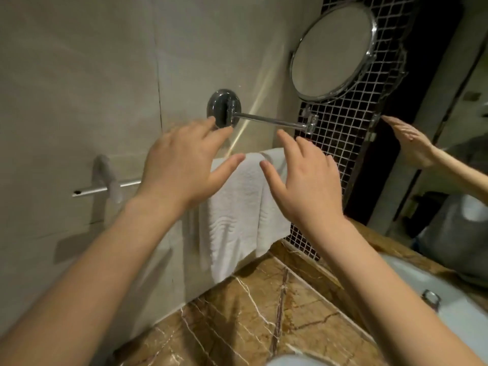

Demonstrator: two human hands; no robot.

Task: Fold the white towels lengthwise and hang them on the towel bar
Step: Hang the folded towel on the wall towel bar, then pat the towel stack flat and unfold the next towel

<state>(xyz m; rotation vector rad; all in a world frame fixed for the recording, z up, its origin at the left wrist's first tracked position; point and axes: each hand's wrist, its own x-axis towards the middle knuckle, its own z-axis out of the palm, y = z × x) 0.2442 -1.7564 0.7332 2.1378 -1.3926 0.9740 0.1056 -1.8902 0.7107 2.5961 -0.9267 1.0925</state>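
Note:
Two white towels hang side by side over the chrome towel bar (pixel 105 190) on the grey tiled wall: a wider one (pixel 232 212) on the left and a narrower one (pixel 274 207) to its right. My left hand (pixel 182 167) hovers in front of the wider towel's top with fingers spread and straight, holding nothing. Spread the same way, my right hand (pixel 309 183) is held in front of the narrower towel and grips nothing. Both hands hide the part of the bar that carries the towels.
A round shaving mirror (pixel 332 51) on a swing arm (pixel 269 120) juts from the wall just above my hands. A brown marble counter (pixel 237 320) lies below, a white basin (pixel 446 310) at the right. A wall mirror (pixel 449 128) reflects my right hand.

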